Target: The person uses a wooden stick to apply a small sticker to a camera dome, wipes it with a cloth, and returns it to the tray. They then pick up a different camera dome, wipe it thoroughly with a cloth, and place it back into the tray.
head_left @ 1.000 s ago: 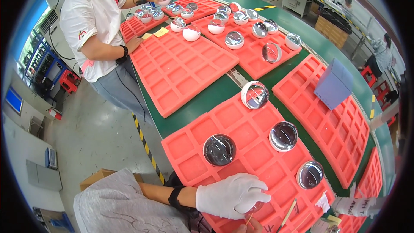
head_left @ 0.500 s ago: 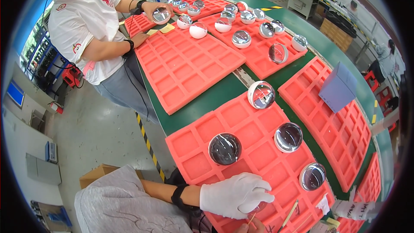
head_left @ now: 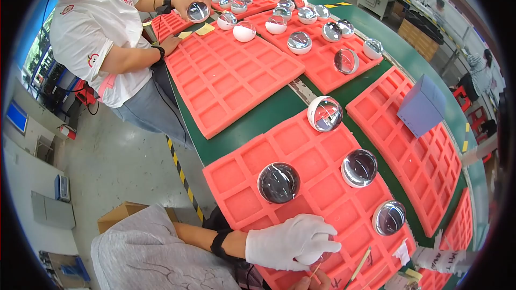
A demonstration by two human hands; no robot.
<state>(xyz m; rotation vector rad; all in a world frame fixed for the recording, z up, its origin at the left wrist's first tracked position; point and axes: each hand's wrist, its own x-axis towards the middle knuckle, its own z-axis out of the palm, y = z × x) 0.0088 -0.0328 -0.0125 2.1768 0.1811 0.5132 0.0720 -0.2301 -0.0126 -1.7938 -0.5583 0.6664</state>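
Observation:
My left hand (head_left: 290,243), in a white glove, is closed over a clear ball (head_left: 323,259), which sits low on the near red foam tray (head_left: 337,217). The glove hides most of this ball. My bare right hand (head_left: 318,281), partly cut off by the lower edge, pinches a thin wooden stick (head_left: 316,272). Its tip points up at the ball's near side; whether they touch I cannot tell. On the same tray rest a large dark-looking clear ball (head_left: 279,182) and several others, one a clear ball (head_left: 359,168) to the right.
Another thin stick (head_left: 359,268) and a white scrap (head_left: 401,252) lie on the tray. A blue-grey box (head_left: 422,107) stands on the right-hand red tray (head_left: 376,104). Across the green table (head_left: 236,147), a co-worker (head_left: 110,37) holds a clear ball (head_left: 198,12).
The view has shifted slightly. Both my hands keep nearly the same place at the ball, and the co-worker still holds a ball.

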